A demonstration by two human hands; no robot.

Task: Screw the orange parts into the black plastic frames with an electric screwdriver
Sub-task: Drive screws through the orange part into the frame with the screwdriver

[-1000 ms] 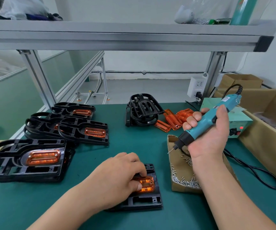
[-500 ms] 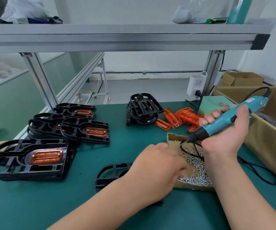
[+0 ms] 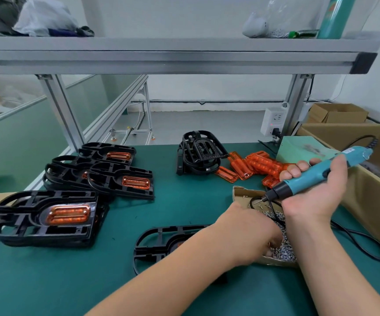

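A black plastic frame (image 3: pixel 159 245) lies flat on the green mat, partly under my left forearm, and only a sliver of its orange part (image 3: pixel 180 244) shows. My left hand (image 3: pixel 248 233) reaches into the cardboard screw tray (image 3: pixel 241 193). Its fingertips are buried among the small silver screws (image 3: pixel 283 248), so any hold on them is hidden. My right hand (image 3: pixel 314 197) grips the teal electric screwdriver (image 3: pixel 319 173) above the tray, bit pointing down-left. Loose orange parts (image 3: pixel 262 165) lie behind the tray.
Frames fitted with orange parts sit at the left (image 3: pixel 47 217) and back left (image 3: pixel 120 179). A stack of bare black frames (image 3: pixel 200 153) stands at the back. A large cardboard box (image 3: pixel 371 192), a teal power box (image 3: pixel 300 149) and the screwdriver's cable (image 3: pixel 357 238) fill the right side.
My left hand left the frame and moved right into the screw tray. My right hand carried the screwdriver right and tilted it flatter. The view shifted slightly left.
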